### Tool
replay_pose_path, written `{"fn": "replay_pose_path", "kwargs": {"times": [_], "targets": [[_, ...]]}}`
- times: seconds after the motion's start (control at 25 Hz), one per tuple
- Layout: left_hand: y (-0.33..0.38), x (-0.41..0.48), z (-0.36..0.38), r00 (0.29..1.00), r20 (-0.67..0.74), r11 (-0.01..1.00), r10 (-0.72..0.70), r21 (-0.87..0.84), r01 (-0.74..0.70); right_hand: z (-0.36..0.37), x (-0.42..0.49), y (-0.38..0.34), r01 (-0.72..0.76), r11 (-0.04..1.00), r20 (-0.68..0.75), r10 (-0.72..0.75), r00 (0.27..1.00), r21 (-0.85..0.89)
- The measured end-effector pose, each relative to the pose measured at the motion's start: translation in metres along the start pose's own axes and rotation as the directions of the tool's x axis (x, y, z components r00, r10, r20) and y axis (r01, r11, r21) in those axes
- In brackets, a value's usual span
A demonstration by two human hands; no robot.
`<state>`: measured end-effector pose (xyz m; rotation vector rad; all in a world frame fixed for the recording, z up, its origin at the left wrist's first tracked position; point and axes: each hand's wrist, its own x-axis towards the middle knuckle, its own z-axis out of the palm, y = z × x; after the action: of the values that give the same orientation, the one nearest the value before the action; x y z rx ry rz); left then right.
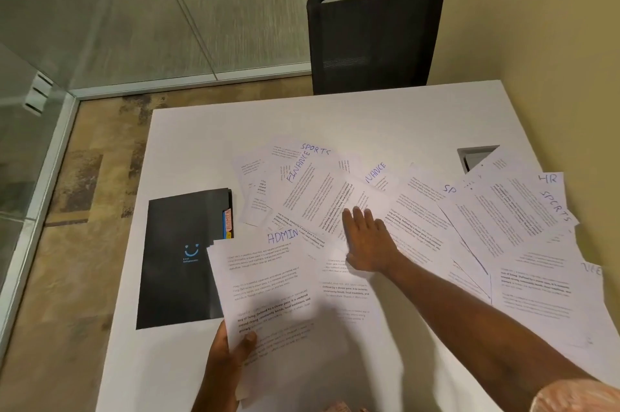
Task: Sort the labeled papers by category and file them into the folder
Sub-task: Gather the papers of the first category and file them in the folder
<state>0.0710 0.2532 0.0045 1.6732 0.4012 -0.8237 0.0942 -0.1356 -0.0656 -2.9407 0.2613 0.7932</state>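
While the right hand (370,245) lies palm-down, its fingers (358,220) are straight and close together, pressing on the loose papers (419,227) fanned across the white table (335,116); it grasps nothing. Just beyond those fingertips lie sheets headed FINANCE and SPORTS; to their right are more sheets, marked SPORTS and HR. The left hand (228,358), nearer the body, grips the held stack (268,284) by its lower edge, thumb (247,342) curled over the top sheet, which is headed ADMIN. The black folder (181,260) lies flat and closed, just left of the left fingers and well left of the right ones. Coloured tabs (227,223) show at its right edge; one seems to read ADMIN. The left hand's other fingers are hidden under the stack, and the stack covers the folder's near right corner. Several headings are partly covered: "SP", "NANCE". Printed body text is too blurred to read. The rightmost sheets are cut off by the frame edge. A black chair (372,35) stands at the far side, well beyond both hands.
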Motion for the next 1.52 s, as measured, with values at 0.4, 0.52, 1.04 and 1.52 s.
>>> {"fn": "replay_pose_path", "kwargs": {"times": [0.4, 0.52, 1.04, 1.52], "targets": [[-0.025, -0.006, -0.015, 0.995, -0.103, 1.0, -0.002, 0.023, 0.005, -0.002, 0.007, -0.012, -0.073, 0.994, -0.092, 0.065, 0.994, -0.086], [-0.028, -0.008, -0.015, 0.994, -0.109, 1.0, 0.0, 0.003, 0.001, -0.004, 0.012, -0.009, -0.077, 0.993, -0.2, 0.058, 0.978, -0.089], [-0.047, -0.015, -0.017, 0.996, -0.089, 0.998, 0.023, -0.06, -0.029, 0.018, 0.007, -0.007, 0.021, 0.992, -0.162, -0.041, 0.986, -0.121], [-0.053, -0.019, -0.019, 0.997, -0.082, 0.995, 0.011, -0.103, -0.019, 0.01, 0.014, -0.009, -0.06, 0.993, -0.253, 0.031, 0.967, -0.106]]}}
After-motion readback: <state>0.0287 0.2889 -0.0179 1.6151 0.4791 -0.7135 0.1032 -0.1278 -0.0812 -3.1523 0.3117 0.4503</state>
